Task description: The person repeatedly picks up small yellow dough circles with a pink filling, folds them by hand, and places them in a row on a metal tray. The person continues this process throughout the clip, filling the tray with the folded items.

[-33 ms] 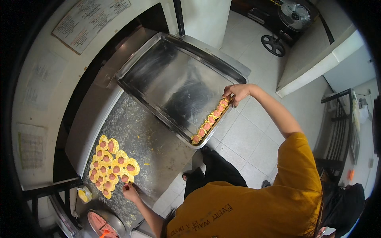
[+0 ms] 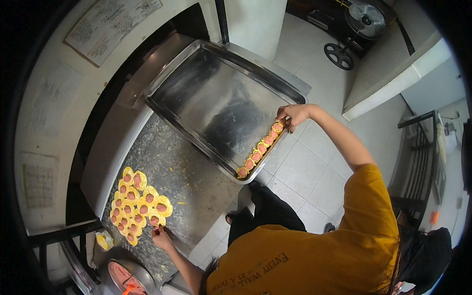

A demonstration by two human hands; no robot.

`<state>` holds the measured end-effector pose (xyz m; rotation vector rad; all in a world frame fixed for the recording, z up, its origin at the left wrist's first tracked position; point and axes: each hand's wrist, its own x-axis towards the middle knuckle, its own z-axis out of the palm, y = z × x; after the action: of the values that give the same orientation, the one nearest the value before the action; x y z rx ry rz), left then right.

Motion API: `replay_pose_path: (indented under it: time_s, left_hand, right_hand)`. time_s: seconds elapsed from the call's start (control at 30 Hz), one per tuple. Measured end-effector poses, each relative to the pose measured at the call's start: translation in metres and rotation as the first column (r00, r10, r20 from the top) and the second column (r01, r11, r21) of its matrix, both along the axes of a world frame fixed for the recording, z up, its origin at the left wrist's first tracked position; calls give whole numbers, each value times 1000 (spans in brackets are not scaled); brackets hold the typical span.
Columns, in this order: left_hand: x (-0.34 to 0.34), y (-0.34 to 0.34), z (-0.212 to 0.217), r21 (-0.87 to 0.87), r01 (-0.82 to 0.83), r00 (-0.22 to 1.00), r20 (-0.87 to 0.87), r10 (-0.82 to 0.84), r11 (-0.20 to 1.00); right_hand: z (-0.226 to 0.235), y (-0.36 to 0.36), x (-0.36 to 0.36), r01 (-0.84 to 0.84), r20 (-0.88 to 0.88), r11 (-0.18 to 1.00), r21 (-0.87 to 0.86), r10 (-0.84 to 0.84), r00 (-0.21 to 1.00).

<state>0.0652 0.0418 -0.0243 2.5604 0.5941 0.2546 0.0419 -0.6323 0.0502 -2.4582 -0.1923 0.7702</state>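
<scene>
My left hand (image 2: 161,239) is at the lower right of a cluster of flat, round yellow dumpling wrappers (image 2: 154,202), each topped with a lump of pink filling. Its fingers are pinched at the edge of the nearest wrapper. Across the counter, my right hand (image 2: 297,114) reaches to the right corner of a large metal tray (image 2: 196,93). Its fingers are closed around the last dumpling (image 2: 278,127) in a row of several dumplings (image 2: 256,157) along the tray's near right side. Those are gathered upright, pink on top. The fingertips are partly hidden.
A metal bowl of pink filling (image 2: 129,276) with an orange utensil stands at the lower left, beside a small yellow-and-white packet (image 2: 104,241). The speckled counter (image 2: 172,162) carries yellow scraps. Farther off are a standing fan (image 2: 365,19) and a dark slatted bench (image 2: 420,157).
</scene>
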Motion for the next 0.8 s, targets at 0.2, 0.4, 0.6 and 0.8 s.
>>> replay_pose_path:
  time_s: [0.2,0.4,0.6,0.8]
  left_hand:
    - [-6,31,-41,-745,-52,956,156,249,665]
    - [-15,21,-22,-973,80,921,156,358,217]
    - [-28,-27,25,-977,117,947,56,315,-179]
    - [-55,-65,44,-1000,21,1000,21,-22,2]
  right_hand:
    - [-2,1,11,-48,-97,998,33,51,994]
    - [56,75,15,33,229,996,83,-52,972]
    - [20,265,12,135,11,683,718,-206,979]
    - [-50,432,-5,590,-563,274,759,-178,807]
